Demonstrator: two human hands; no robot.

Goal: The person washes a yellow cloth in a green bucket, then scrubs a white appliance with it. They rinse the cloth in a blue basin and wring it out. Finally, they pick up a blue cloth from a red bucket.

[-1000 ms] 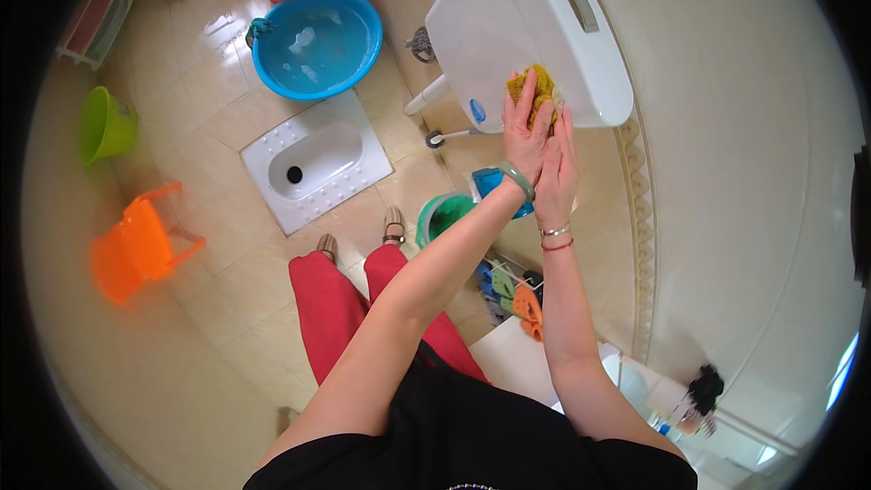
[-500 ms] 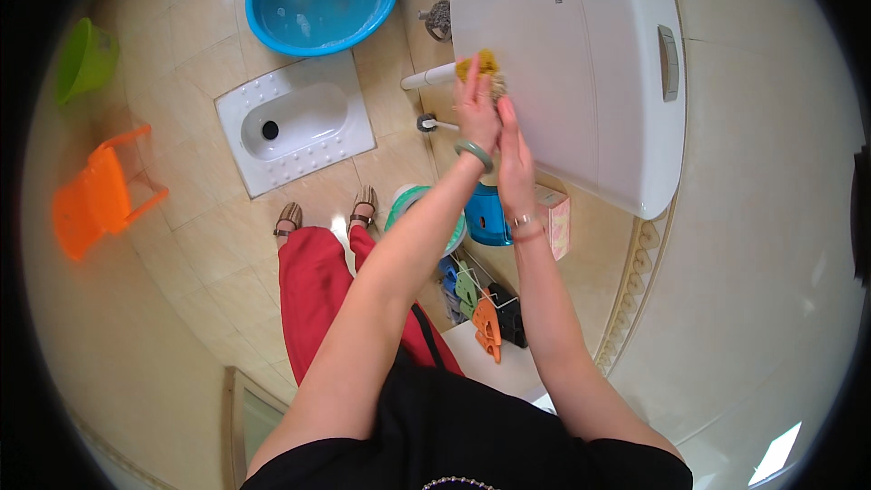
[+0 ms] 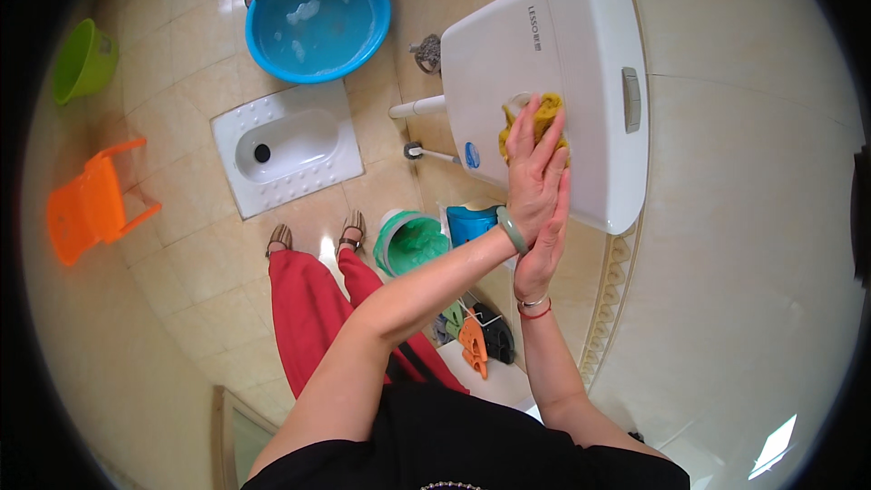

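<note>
My left hand [image 3: 533, 171], with a pale green bangle at its wrist, presses a crumpled yellow cloth [image 3: 550, 111] against the front of a white toilet cistern [image 3: 490, 45]. Its fingers stretch over the cloth and keep hold of it. A whitish patch shows beside the cloth. Against the lower side of the left hand lies my right hand [image 3: 547, 249], its fingers straight and no object seen in it. The right palm is partly hidden.
A blue basin [image 3: 376, 23] of soapy water stands beyond the white squat toilet [image 3: 349, 122]. An orange chair [image 3: 86, 209] and a green bucket [image 3: 82, 63] are at the left. Near my legs are a green-lined bin [image 3: 413, 240], a blue container [image 3: 470, 222] and hanging slippers [image 3: 472, 345].
Both hands and the yellow cloth have moved from the cistern's left edge rightward across its front, toward the flush handle side. My view has shifted slightly, and the bin shows more fully.
</note>
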